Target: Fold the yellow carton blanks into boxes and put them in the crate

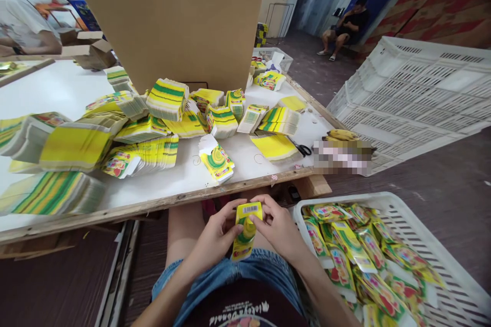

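Over my lap, both hands grip one small yellow-and-green printed carton (245,237) with a barcode near its upper end. My left hand (218,232) pinches its left edge, thumb on the front face. Across from it, my right hand (278,225) has its thumb on the front near the barcode and its fingers behind, partly hidden. On the table just ahead lies another yellow carton (218,161) with its end flaps open. To my right, a white plastic basket (448,260) holds many yellow packs (351,240).
Stacks of flat cartons (166,99) cover the white table (184,184). Black scissors (303,149) and bananas (341,135) lie near its right edge. A large cardboard sheet (169,20) stands behind. White crates (418,97) are stacked at right; a person (351,23) sits beyond.
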`<state>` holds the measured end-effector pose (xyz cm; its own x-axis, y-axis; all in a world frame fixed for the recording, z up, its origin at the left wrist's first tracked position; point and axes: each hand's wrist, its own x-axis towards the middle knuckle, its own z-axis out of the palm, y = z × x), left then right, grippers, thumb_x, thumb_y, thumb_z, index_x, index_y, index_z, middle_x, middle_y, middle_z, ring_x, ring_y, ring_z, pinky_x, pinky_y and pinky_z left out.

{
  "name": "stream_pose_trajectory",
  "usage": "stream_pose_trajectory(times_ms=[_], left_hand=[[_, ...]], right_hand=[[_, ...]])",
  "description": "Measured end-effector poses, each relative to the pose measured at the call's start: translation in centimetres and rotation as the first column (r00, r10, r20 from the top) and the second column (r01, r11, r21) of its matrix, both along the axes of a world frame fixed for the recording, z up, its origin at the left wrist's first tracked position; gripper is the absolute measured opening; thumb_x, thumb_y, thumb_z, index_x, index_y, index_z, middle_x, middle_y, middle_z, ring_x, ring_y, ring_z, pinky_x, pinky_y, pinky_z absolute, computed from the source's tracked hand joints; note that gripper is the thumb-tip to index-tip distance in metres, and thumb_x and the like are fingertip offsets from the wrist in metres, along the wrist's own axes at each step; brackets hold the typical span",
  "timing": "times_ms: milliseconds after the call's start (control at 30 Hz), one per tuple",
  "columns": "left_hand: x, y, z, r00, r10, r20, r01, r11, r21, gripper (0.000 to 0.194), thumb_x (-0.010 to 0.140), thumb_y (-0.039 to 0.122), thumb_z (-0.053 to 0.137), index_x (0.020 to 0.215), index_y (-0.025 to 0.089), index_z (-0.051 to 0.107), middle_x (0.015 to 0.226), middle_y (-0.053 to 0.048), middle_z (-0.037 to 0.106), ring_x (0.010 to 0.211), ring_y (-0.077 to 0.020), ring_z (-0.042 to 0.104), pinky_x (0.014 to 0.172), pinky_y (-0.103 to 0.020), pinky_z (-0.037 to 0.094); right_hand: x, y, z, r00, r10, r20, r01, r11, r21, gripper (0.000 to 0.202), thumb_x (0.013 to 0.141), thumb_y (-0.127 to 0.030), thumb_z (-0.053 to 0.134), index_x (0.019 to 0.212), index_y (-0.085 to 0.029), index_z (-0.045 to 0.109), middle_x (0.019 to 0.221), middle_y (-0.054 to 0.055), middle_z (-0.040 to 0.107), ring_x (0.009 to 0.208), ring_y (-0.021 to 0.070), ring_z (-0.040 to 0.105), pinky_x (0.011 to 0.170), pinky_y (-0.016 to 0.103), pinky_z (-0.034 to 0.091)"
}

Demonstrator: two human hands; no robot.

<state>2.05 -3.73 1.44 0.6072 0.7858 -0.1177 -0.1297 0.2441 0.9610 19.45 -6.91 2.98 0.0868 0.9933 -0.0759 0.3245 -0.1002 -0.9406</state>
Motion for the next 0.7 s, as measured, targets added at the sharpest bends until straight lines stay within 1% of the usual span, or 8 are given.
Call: stream_pose_trajectory(times_ms=[100,167,267,367,467,533,600,700], left_hand=[[0.0,0.4,0.3,0.998,0.037,0.053,-0.034,0.998,-0.057,0.051,0.081,0.024,0.068,0.129,0.020,0.052,0.109,-0.011,0.071,0.100,-0.0246,0.067,0.083,-0.034,0.053],[-0.1,0.7,0.6,0.995,0.056,0.082,-0.048,0.994,-0.096,0.051,0.077,0.025,0.073,0.125,0.018,0.054,0.103,-0.011,0.073,0.095,-0.0243,0.069,0.080,-0.033,0.053],[0.2,0.8,0.6,0.992,0.064,0.111,-0.048,0.989,-0.139,0.049,0.075,0.024,0.075,0.121,0.018,0.056,0.097,-0.009,0.075,0.090,-0.0228,0.070,0.077,-0.031,0.053],[1.2,0.2,0.2,0.989,0.073,0.128,-0.056,0.990,-0.133,0.046,0.076,0.023,0.074,0.118,0.018,0.056,0.096,-0.009,0.075,0.089,-0.0224,0.071,0.077,-0.031,0.055],[2.2,-0.2,-0.2,0.994,0.084,0.073,-0.084,0.996,0.000,0.041,0.081,0.021,0.068,0.119,0.019,0.055,0.105,-0.010,0.073,0.095,-0.0236,0.070,0.081,-0.034,0.056],[2.3,0.5,-0.4,0.988,0.151,-0.042,-0.137,0.962,0.238,0.037,0.085,0.021,0.062,0.122,0.021,0.056,0.116,-0.011,0.069,0.106,-0.0247,0.067,0.092,-0.039,0.054],[1.9,2.3,-0.6,0.930,0.325,-0.170,-0.183,0.812,0.554,0.038,0.087,0.023,0.060,0.125,0.023,0.057,0.129,-0.012,0.062,0.123,-0.0269,0.057,0.105,-0.047,0.044],[0.7,6.0,-1.7,0.766,0.593,-0.249,-0.161,0.551,0.818,0.056,0.083,0.028,0.065,0.135,0.018,0.049,0.145,-0.017,0.048,0.140,-0.0325,0.036,0.114,-0.056,0.030]], right_hand=[[-0.3,-0.1,0.0,0.999,-0.002,0.042,0.001,1.000,0.030,0.031,0.080,-0.024,0.066,0.111,-0.023,0.064,0.050,-0.008,0.050,0.046,0.0125,0.045,0.048,0.024,0.034],[-0.3,-0.2,-0.1,0.999,0.000,0.043,-0.003,0.999,0.054,0.035,0.083,-0.028,0.065,0.117,-0.024,0.065,0.054,-0.005,0.055,0.049,0.0137,0.049,0.049,0.024,0.037],[-0.2,-0.4,-0.5,0.998,-0.058,0.010,0.056,0.990,0.131,0.031,0.089,-0.033,0.059,0.116,-0.025,0.070,0.087,0.005,0.070,0.075,0.0196,0.063,0.065,0.028,0.049],[-0.3,-0.4,-0.5,0.993,-0.080,-0.092,0.093,0.985,0.144,0.027,0.090,-0.033,0.058,0.113,-0.026,0.071,0.112,0.008,0.069,0.100,0.0235,0.063,0.083,0.033,0.051],[1.0,-0.9,0.4,0.996,-0.079,-0.050,0.086,0.987,0.137,0.025,0.090,-0.034,0.058,0.108,-0.026,0.073,0.108,0.008,0.071,0.099,0.0245,0.064,0.084,0.036,0.051],[3.5,-1.7,1.4,0.974,-0.131,0.184,0.099,0.980,0.174,0.024,0.089,-0.037,0.057,0.101,-0.026,0.075,0.101,0.009,0.072,0.093,0.0265,0.064,0.082,0.039,0.049],[7.1,-2.8,2.2,0.816,-0.242,0.524,0.135,0.963,0.235,0.027,0.086,-0.042,0.057,0.093,-0.025,0.077,0.092,0.012,0.071,0.088,0.0308,0.062,0.082,0.046,0.046],[11.4,-4.4,2.3,0.401,-0.366,0.840,0.274,0.923,0.271,0.037,0.077,-0.053,0.064,0.094,-0.024,0.078,0.094,0.018,0.067,0.091,0.0402,0.057,0.078,0.055,0.041]])
